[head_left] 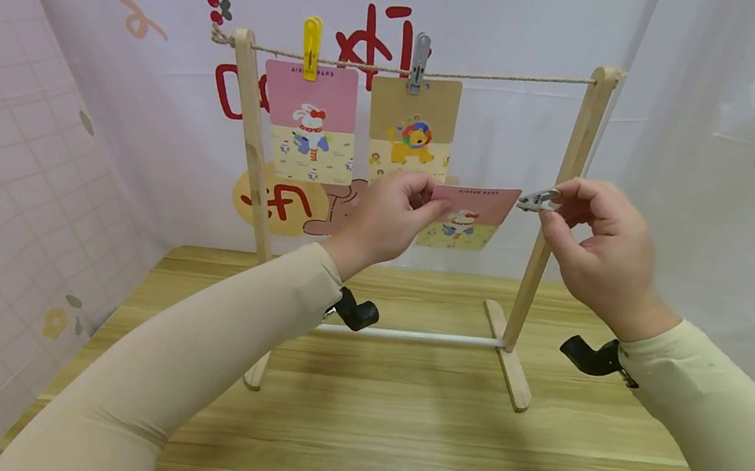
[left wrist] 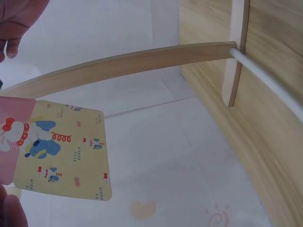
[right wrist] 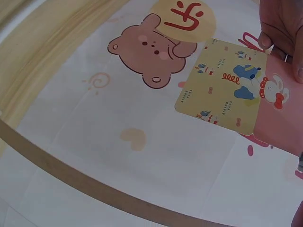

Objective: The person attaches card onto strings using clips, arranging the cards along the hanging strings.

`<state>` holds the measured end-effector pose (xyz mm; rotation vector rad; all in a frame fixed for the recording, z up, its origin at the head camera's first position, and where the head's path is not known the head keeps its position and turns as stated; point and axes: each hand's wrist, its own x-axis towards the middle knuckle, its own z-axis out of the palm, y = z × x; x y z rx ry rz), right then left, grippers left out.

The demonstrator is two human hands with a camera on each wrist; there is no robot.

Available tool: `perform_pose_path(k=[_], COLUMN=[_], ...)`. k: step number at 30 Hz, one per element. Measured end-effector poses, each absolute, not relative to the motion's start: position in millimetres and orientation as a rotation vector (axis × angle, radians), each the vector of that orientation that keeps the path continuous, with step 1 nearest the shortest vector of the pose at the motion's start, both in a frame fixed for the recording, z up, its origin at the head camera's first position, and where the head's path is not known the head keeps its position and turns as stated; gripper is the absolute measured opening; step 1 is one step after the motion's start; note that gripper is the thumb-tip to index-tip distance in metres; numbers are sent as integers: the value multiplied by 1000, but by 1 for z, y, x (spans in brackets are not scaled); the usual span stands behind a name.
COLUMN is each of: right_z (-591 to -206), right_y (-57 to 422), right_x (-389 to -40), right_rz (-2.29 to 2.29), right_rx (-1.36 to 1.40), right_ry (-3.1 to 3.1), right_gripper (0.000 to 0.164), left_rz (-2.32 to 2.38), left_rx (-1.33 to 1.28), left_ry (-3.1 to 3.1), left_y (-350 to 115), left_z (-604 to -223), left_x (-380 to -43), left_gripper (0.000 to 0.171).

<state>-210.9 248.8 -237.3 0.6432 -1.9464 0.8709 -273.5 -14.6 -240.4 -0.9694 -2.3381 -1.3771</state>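
My left hand (head_left: pixel 390 217) pinches a pink and yellow card (head_left: pixel 473 215) with a rabbit picture by its left edge, thumb in front. The card tilts below the rope, in front of the rack. Between thumb and fingertips, my right hand (head_left: pixel 604 253) pinches a grey clothespin (head_left: pixel 537 200) at the card's upper right corner. Whether the clothespin touches the card, I cannot tell. In the right wrist view the card (right wrist: pixel 222 90) shows its yellow half, and only a bit of the clothespin (right wrist: pixel 300 162) appears at the edge.
A twine rope (head_left: pixel 505 78) spans the wooden rack's posts (head_left: pixel 569 161). From it hang a pink rabbit card (head_left: pixel 311 111) under a yellow clothespin (head_left: pixel 311 48) and a brown lion card (head_left: pixel 414 117) under a grey one (head_left: pixel 418 62). A white crossbar (head_left: pixel 431 338) runs low above the wooden table (head_left: pixel 357 448).
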Motion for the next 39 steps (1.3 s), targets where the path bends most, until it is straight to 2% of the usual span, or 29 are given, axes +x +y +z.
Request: perform_pose_path(k=[39], right_z=[-181], right_y=[243], right_x=[-220], right_rz=[863], right_rx=[670], right_ry=[-1849], right_gripper=[22], left_rz=[-1407], left_rx=[-869], left_ry=[-2266], left_y=[14], left_z=[-194], left_x=[-292], left_gripper=[15])
